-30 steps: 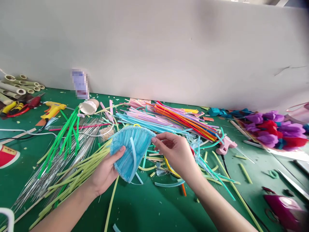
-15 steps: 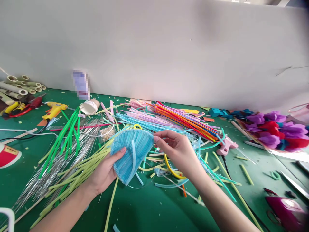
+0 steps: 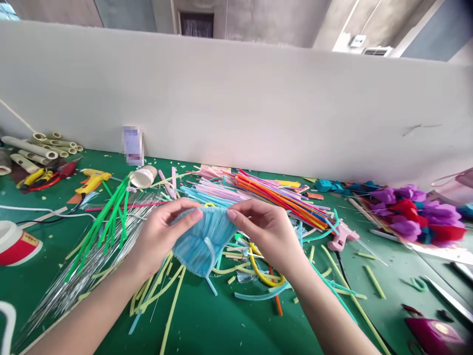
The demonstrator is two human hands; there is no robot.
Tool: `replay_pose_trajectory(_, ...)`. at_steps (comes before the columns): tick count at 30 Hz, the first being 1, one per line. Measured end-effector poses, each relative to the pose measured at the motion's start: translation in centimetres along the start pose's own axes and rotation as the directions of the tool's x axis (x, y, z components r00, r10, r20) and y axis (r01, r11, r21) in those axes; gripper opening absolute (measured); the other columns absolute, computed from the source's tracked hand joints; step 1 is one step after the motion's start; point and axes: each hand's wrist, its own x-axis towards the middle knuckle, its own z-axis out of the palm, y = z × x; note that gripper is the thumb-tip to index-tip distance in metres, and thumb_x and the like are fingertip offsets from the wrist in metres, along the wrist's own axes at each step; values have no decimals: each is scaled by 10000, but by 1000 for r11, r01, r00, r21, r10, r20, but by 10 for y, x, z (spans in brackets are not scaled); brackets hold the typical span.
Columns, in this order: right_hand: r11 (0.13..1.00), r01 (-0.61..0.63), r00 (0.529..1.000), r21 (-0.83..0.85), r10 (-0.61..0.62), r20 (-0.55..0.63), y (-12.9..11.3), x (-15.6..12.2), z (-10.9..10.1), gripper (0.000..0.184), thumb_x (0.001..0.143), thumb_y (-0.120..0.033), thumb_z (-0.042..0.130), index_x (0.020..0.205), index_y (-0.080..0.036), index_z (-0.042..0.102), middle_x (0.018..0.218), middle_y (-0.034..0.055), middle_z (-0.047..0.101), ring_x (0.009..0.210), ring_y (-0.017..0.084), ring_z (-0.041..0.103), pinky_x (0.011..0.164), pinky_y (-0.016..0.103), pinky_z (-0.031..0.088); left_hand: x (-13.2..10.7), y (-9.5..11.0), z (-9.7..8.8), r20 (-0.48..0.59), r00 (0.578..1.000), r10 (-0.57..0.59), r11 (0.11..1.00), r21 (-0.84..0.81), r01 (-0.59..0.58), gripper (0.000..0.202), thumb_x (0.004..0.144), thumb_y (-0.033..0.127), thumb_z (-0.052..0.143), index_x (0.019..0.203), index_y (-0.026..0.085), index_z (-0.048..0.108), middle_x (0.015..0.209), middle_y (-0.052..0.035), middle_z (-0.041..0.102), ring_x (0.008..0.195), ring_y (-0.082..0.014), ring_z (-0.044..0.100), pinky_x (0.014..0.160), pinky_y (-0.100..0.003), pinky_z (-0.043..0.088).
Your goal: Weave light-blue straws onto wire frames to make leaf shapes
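Observation:
A fan-shaped piece made of blue pipe cleaners [image 3: 201, 241] is held up in front of me over the green table. A loose light-blue strip hangs across its face. My left hand [image 3: 162, 234] pinches its upper left edge between thumb and fingers. At the upper right corner, my right hand [image 3: 264, 229] pinches the same piece with thumb and forefinger. Behind it a bit of a yellow loop [image 3: 209, 204] peeks over the top edge. Loose yellow-green pipe cleaners [image 3: 173, 296] lie below and to the left of the piece.
Bundles of coloured pipe cleaners [image 3: 281, 197] lie behind my hands. Silver wires [image 3: 84, 276], green stems [image 3: 114, 212] and a yellow glue gun [image 3: 92, 181] are at the left. To the right are a pink glue gun [image 3: 342, 235], purple and red flowers [image 3: 417, 209] and scissors [image 3: 449, 298].
My left hand has moved from the piece's lower left side up to its top edge. The piece now tilts slightly, and the camera view has lifted.

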Motion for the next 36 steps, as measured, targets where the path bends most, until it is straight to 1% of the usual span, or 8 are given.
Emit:
replay_pose_trajectory(4, 994, 101, 993, -38, -103, -61, -19, 6, -2, 211, 851, -394, 684, 861, -190, 737, 844, 47, 733, 775, 175, 662, 670, 269, 514, 5, 27, 17, -24, 978, 205, 971, 129, -201, 198, 775, 416, 758, 825, 225, 751, 771, 0, 687, 716, -152, 586, 635, -204, 447)
replay_pose_trajectory(7, 993, 114, 990, -41, -117, -76, -28, 5, -8, 207, 845, -392, 691, 863, -193, 744, 832, 42, 739, 760, 171, 667, 666, 272, 518, 5, 38, 24, -3, 968, 251, 953, 177, -247, 198, 770, 424, 759, 823, 233, 771, 784, -6, 704, 736, -167, 608, 645, -213, 451)
replay_pose_trajectory(12, 998, 69, 995, 12, -68, -74, -34, 0, -24, 322, 876, -474, 637, 1015, -202, 738, 916, 52, 753, 807, 170, 676, 681, 267, 524, 9, 43, 21, -52, 980, 193, 981, 20, -193, 235, 726, 425, 798, 826, 215, 768, 797, -13, 705, 726, -160, 604, 623, -209, 458)
replay_pose_trajectory(16, 1000, 28, 997, 4, -28, -79, -33, 0, -32, 304, 833, -482, 689, 900, -193, 753, 812, 45, 750, 760, 162, 677, 670, 259, 526, 15, 40, 16, -79, 991, 111, 983, -137, -121, 235, 683, 395, 839, 804, 211, 755, 787, 9, 699, 706, -119, 581, 623, -175, 453)
replay_pose_trajectory(22, 999, 27, 998, 43, -24, -66, -26, 1, -27, 254, 780, -447, 748, 813, -195, 760, 770, 45, 752, 718, 177, 692, 641, 283, 549, 14, 34, 20, -39, 997, 64, 990, -124, -69, 262, 664, 391, 850, 828, 206, 765, 741, -6, 698, 654, -136, 593, 582, -201, 468)
replay_pose_trajectory(26, 999, 13, 994, 34, -9, -113, -27, 1, -25, 267, 784, -463, 740, 816, -199, 767, 749, 47, 755, 714, 186, 708, 651, 296, 574, 14, 33, 23, -43, 998, 34, 987, -153, -41, 274, 643, 401, 858, 808, 204, 763, 742, -9, 708, 655, -152, 613, 589, -220, 476)
replay_pose_trajectory(30, 997, -48, 996, 53, 51, -71, -30, 1, -28, 313, 788, -489, 727, 887, -193, 758, 807, 65, 769, 774, 206, 732, 699, 315, 596, 18, 34, 23, -92, 995, 35, 978, -202, -53, 266, 636, 395, 863, 787, 203, 757, 766, 1, 711, 667, -143, 615, 611, -221, 479)
replay_pose_trajectory(36, 997, -36, 998, 68, 39, -42, -28, 2, -29, 253, 785, -432, 743, 787, -179, 740, 753, 56, 762, 735, 194, 729, 686, 299, 589, 20, 32, 22, -75, 996, 50, 981, -184, -63, 232, 649, 370, 861, 777, 204, 763, 740, 11, 700, 650, -121, 595, 607, -200, 473)
